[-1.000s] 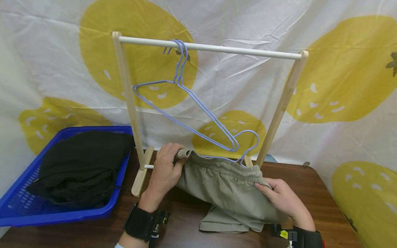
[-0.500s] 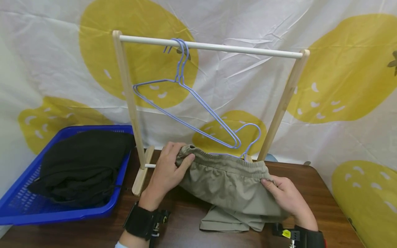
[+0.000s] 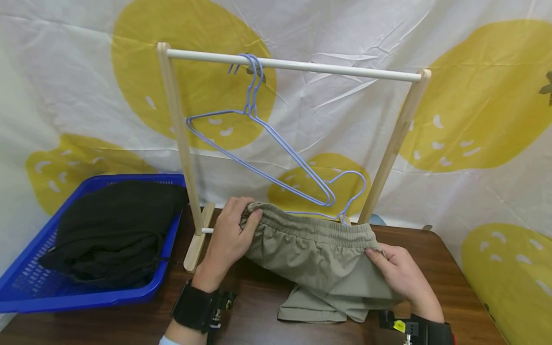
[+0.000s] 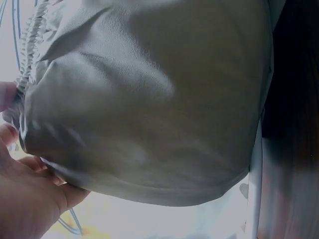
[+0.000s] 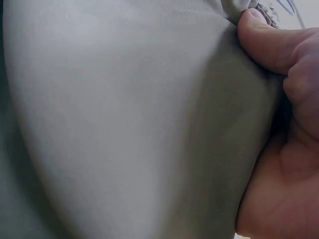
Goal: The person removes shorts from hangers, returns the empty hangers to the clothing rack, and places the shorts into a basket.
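Observation:
Grey-green pants [image 3: 319,258] with a gathered elastic waistband are held up between both hands, their lower part lying on the table. My left hand [image 3: 230,235] pinches the left end of the waistband, thumb in front. At the right end, my right hand [image 3: 398,273] pinches the fabric just under the band. In the left wrist view the pants [image 4: 149,109] fill most of the picture; in the right wrist view the thumb of my right hand [image 5: 284,74] presses on the cloth. Behind the waistband a blue hanger [image 3: 362,179] shows its hook and part of one shoulder; the rest is hidden.
A small rack with a white rail [image 3: 310,65] and wooden posts stands behind the pants. Two blue hangers [image 3: 297,158] hang from its rail. To the left, a blue basket [image 3: 82,302] holds black clothing [image 3: 116,225]. A patterned cloth hangs behind the brown table [image 3: 250,316].
The waistband has been spread flatter and straighter, its left end smoothed under my left thumb. My right hand has moved slightly right and up. The hanger behind has shifted slightly right and up.

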### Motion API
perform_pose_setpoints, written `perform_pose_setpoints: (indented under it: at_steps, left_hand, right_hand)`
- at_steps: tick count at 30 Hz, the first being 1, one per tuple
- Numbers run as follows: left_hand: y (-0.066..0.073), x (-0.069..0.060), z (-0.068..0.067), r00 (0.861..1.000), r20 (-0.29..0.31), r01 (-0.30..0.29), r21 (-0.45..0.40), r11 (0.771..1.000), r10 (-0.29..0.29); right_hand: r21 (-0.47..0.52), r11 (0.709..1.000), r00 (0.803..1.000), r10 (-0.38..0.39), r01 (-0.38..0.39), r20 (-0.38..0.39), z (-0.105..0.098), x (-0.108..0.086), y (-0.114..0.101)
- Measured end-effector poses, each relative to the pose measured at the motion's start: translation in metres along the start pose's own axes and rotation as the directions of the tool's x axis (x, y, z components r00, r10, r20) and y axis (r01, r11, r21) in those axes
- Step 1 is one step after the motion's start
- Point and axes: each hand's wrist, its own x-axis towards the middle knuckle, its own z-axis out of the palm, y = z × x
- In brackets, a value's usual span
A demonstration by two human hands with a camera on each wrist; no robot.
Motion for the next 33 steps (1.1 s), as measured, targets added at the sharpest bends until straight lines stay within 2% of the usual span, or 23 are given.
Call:
perform_pose_setpoints:
  at_steps: [10, 13, 22, 28, 33]
  left_hand:
    - [0.0011, -0.0013, -0.0013, 0.998, -0.017, 0.067, -0.013, 0.998, -0.067]
    - [0.0012, -0.0012, -0.0018, 0.997, -0.032, 0.069, -0.011, 0.998, -0.07]
    - [-0.0026, -0.0004, -0.0022, 0.994, -0.107, 0.02, 0.022, 1.0, -0.017]
    - [-0.0029, -0.001, -0.002, 0.99, -0.14, 0.021, 0.027, 0.999, -0.017]
    - [-0.0041, -0.001, 0.0007, 0.978, -0.209, 0.005, 0.042, 0.999, 0.004]
  right_hand:
    - [0.058, 0.998, 1.0, 0.02, -0.02, 0.009, -0.0007, -0.0006, -0.0016]
    - [0.079, 0.997, 1.0, 0.022, -0.022, 0.006, -0.0001, -0.0005, -0.0023]
    - [0.06, 0.998, 0.998, 0.04, -0.037, -0.049, -0.0002, 0.0002, -0.0025]
    - [0.073, 0.995, 0.995, 0.073, -0.068, -0.072, -0.0002, 0.0011, -0.0031]
    - [0.084, 0.993, 0.99, 0.093, -0.084, -0.102, 0.001, 0.0015, -0.0021]
